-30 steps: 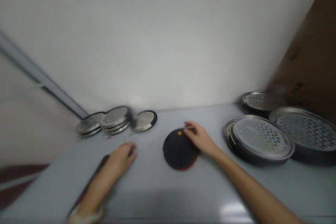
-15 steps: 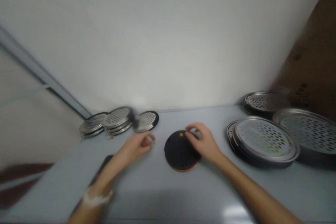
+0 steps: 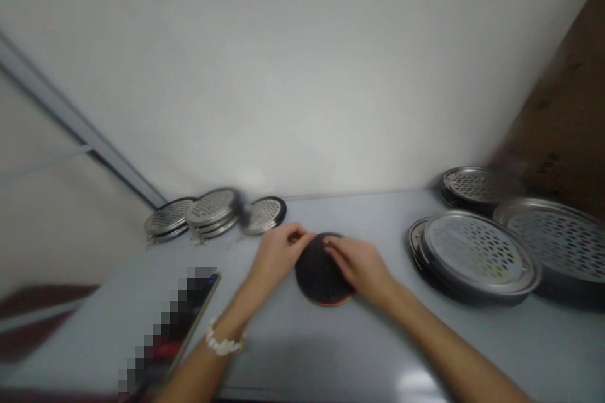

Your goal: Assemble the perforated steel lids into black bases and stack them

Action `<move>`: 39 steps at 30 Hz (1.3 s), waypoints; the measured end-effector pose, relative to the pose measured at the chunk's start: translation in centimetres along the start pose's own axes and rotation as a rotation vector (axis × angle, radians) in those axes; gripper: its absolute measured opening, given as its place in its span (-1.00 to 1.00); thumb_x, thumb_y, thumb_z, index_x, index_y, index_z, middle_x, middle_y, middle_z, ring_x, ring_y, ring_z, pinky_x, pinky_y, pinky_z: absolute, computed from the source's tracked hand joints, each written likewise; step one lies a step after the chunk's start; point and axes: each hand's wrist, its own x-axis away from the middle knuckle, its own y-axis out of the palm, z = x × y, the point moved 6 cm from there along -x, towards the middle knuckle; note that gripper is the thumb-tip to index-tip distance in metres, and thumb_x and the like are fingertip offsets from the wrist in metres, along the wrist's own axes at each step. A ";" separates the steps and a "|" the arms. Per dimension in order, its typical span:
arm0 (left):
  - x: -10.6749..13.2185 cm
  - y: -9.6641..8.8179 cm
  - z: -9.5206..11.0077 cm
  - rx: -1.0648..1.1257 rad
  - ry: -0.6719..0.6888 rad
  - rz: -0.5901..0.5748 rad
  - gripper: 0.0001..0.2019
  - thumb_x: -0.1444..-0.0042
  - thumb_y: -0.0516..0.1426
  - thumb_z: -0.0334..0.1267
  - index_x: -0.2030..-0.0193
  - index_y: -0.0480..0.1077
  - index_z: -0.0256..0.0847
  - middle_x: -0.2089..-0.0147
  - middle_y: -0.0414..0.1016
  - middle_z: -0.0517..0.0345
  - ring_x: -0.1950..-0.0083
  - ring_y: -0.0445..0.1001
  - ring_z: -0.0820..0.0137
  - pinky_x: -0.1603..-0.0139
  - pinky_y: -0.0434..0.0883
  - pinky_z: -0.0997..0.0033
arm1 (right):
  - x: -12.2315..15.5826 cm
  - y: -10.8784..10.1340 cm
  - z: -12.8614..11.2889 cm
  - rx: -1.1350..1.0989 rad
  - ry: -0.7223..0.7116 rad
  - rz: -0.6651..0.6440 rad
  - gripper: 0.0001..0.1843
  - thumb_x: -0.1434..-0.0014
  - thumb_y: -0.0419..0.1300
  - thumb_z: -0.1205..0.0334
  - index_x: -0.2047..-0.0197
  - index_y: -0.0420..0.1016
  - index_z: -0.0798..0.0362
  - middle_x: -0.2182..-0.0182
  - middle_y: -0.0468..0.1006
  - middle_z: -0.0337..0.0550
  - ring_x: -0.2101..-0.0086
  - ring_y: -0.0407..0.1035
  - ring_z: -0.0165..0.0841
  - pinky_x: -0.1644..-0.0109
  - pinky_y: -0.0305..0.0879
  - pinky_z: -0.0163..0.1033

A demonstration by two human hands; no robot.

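Note:
A round black disc (image 3: 317, 274) with a thin orange-red edge at its near side lies flat on the grey table. My right hand (image 3: 362, 264) covers its right part, thumb and fingertips bent together at a small yellow spot (image 3: 326, 240) near the top. Whether they grip that spot is unclear. At the disc's upper left edge is my left hand (image 3: 282, 250), its thumb and fingers pinched together. Anything between those fingertips is hidden by blur. A white beaded bracelet (image 3: 222, 343) circles the left wrist.
Perforated metal discs with dark rims sit at back left: two small stacks (image 3: 212, 209) (image 3: 169, 217) and a single one (image 3: 265, 215). Larger perforated stacks (image 3: 477, 252) stand right, before a brown cardboard box (image 3: 567, 113). A phone-like device (image 3: 189, 315), partly pixelated, lies left of my left arm.
My left hand has moved right, from beside the disc to its upper left edge. My right hand has shifted slightly left and down, its fingertips now at the yellow spot.

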 end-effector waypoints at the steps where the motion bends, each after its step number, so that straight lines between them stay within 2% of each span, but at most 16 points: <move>1: -0.4 -1.2 -1.2 -0.123 -0.034 0.023 -0.76 -0.17 0.17 -0.09 0.36 0.52 -0.20 0.37 0.61 0.08 0.28 0.56 0.26 0.22 0.39 0.36 | 0.0 0.0 0.2 0.004 0.016 0.012 -0.67 -0.42 0.04 0.13 -0.07 0.57 -0.02 0.09 0.68 -0.02 0.13 0.57 -0.16 -0.02 0.42 -0.10; 3: -0.9 -2.4 -3.9 -0.294 -0.106 -0.087 -0.84 -0.04 0.24 -0.18 0.29 0.54 -0.20 0.30 0.62 0.06 0.23 0.55 0.23 0.21 0.36 0.37 | -0.1 -0.2 0.4 -0.013 0.049 0.038 -0.68 -0.42 0.05 0.10 -0.05 0.58 -0.06 0.07 0.68 -0.05 0.11 0.57 -0.17 -0.05 0.41 -0.11; 5: -0.9 -2.7 -6.5 -0.366 -0.157 -0.228 -0.76 0.08 0.29 -0.26 0.21 0.55 -0.19 0.24 0.62 0.08 0.23 0.54 0.24 0.23 0.34 0.39 | -0.2 -0.4 0.7 -0.027 0.084 0.065 -0.68 -0.42 0.05 0.08 -0.01 0.60 -0.09 0.08 0.69 -0.08 0.11 0.57 -0.17 -0.07 0.39 -0.11; 7: -0.7 -2.5 -8.2 -0.396 -0.169 -0.297 -0.70 0.12 0.27 -0.30 0.17 0.56 -0.17 0.22 0.60 0.10 0.23 0.53 0.25 0.24 0.33 0.40 | -0.2 -0.6 0.9 -0.014 0.112 0.084 -0.67 -0.42 0.03 0.06 0.03 0.62 -0.08 0.10 0.69 -0.07 0.12 0.57 -0.16 -0.05 0.39 -0.11; 14: -0.9 -1.4 -9.4 -0.333 -0.200 -0.347 -0.87 0.12 0.19 -0.25 0.37 0.51 -0.16 0.35 0.58 0.15 0.28 0.50 0.27 0.29 0.27 0.41 | -0.3 -0.7 1.3 0.092 0.133 0.065 -0.63 -0.45 -0.03 0.07 0.06 0.61 -0.05 0.15 0.69 -0.07 0.17 0.57 -0.18 0.04 0.38 -0.16; 17: -1.3 -1.1 -10.3 -0.277 -0.232 -0.413 -0.86 0.15 0.16 -0.22 0.41 0.47 -0.18 0.49 0.53 0.19 0.38 0.48 0.30 0.36 0.26 0.43 | -0.3 -0.6 1.4 0.112 0.131 0.058 -0.64 -0.45 -0.02 0.10 0.06 0.60 -0.03 0.17 0.69 -0.06 0.19 0.56 -0.17 0.06 0.38 -0.16; 20: -1.5 -0.9 -11.2 -0.232 -0.248 -0.458 -0.84 0.17 0.16 -0.18 0.45 0.46 -0.19 0.53 0.50 0.21 0.42 0.46 0.31 0.40 0.27 0.43 | -0.3 -0.5 1.5 0.120 0.118 0.042 -0.64 -0.45 -0.02 0.12 0.08 0.61 -0.05 0.16 0.69 -0.07 0.21 0.56 -0.19 0.09 0.38 -0.17; 24: -1.4 -1.2 -11.0 -0.219 -0.234 -0.430 -0.83 0.19 0.19 -0.16 0.46 0.47 -0.19 0.48 0.51 0.20 0.37 0.44 0.32 0.37 0.27 0.44 | -0.3 -0.3 1.6 0.141 0.102 0.022 -0.65 -0.45 -0.02 0.14 0.09 0.61 -0.05 0.18 0.69 -0.07 0.24 0.57 -0.20 0.13 0.38 -0.19; 28: -0.5 -1.8 -10.7 -0.223 -0.205 -0.327 -0.75 0.13 0.20 -0.14 0.30 0.47 -0.20 0.40 0.51 0.19 0.33 0.44 0.32 0.33 0.27 0.44 | -0.3 -0.2 1.7 0.175 0.092 0.010 -0.67 -0.45 -0.03 0.19 0.07 0.58 -0.03 0.17 0.68 -0.04 0.23 0.57 -0.22 0.13 0.38 -0.21; 31: 0.5 -1.7 -11.6 -0.190 -0.210 -0.263 -0.69 0.12 0.23 -0.09 0.25 0.46 -0.21 0.42 0.51 0.20 0.35 0.45 0.30 0.32 0.29 0.41 | -0.3 -0.2 1.5 0.202 0.083 -0.002 -0.69 -0.45 -0.02 0.24 0.06 0.56 0.01 0.17 0.68 -0.01 0.21 0.57 -0.22 0.12 0.39 -0.22; 35: 1.2 -1.4 -13.1 -0.126 -0.260 -0.233 -0.70 0.11 0.23 -0.05 0.31 0.46 -0.22 0.50 0.50 0.20 0.43 0.46 0.29 0.37 0.30 0.38 | -0.4 -0.2 1.3 0.231 0.067 -0.017 -0.73 -0.44 -0.01 0.29 0.04 0.54 0.06 0.19 0.67 0.00 0.21 0.57 -0.23 0.10 0.39 -0.24; 37: 1.2 -1.5 -12.7 -0.111 -0.264 -0.231 -0.73 0.10 0.23 -0.05 0.37 0.49 -0.23 0.54 0.50 0.19 0.45 0.47 0.28 0.38 0.29 0.38 | -0.3 -0.1 1.1 0.244 0.057 -0.023 -0.73 -0.44 0.00 0.30 0.03 0.53 0.07 0.20 0.66 0.01 0.22 0.56 -0.23 0.11 0.39 -0.24; 39: 0.9 -1.7 -11.0 -0.088 -0.239 -0.194 -0.74 0.07 0.24 -0.05 0.40 0.54 -0.24 0.53 0.54 0.16 0.43 0.49 0.26 0.37 0.31 0.37 | -0.3 -0.1 1.0 0.258 0.047 -0.030 -0.74 -0.43 0.01 0.30 0.02 0.53 0.08 0.22 0.66 0.01 0.23 0.56 -0.23 0.12 0.40 -0.23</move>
